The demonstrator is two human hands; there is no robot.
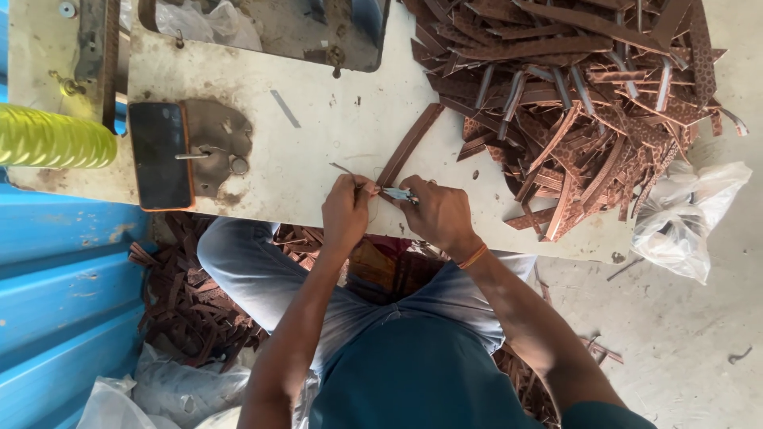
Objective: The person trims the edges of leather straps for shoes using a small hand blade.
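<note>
Brown leather strap (pixel 409 145) lies slanting away from the worktop's (pixel 334 119) near edge; left hand (pixel 346 210) pinches its near end, right hand (pixel 439 211) grips small snips (pixel 400 194) beside it.

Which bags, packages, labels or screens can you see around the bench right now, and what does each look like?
Clear plastic bag: right edge of the bench, crumpled, whitish.
Plastic bags: on the floor at lower left, crumpled, pale and see-through.
Plastic bag: top, behind the bench opening, crumpled and clear.
No labels, signs or screens visible.
</note>
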